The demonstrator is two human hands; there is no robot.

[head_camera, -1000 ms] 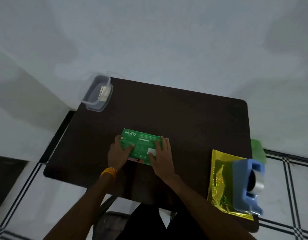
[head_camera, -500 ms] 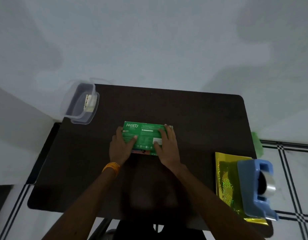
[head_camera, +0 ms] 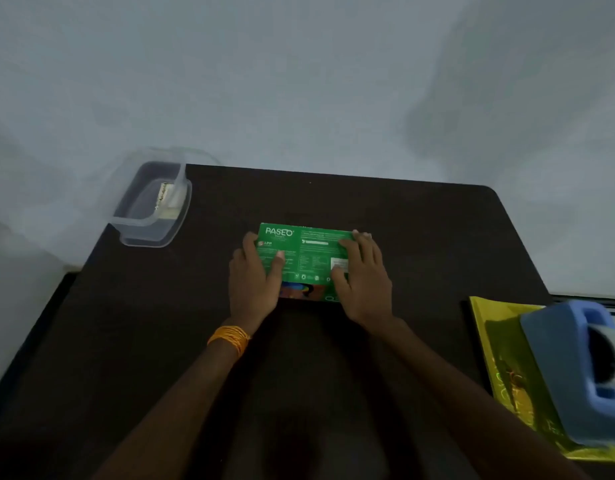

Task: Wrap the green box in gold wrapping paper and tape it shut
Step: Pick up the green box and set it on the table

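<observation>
green box [head_camera: 308,252] nudged farther up table [head_camera: 420,237] | left hand [head_camera: 254,277], right hand [head_camera: 363,277] gripping its ends

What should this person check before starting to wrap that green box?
1. Box held steady: ok, left hand and right hand both rest on the green box.
2. Gold paper within reach: ok, at the table's right edge.
3. Paper free to pull out: not ok, the blue tape holder sits on it.
4. Paper under box: not ok, box lies on the bare table.
5. Enough tape left: cannot tell.
</observation>
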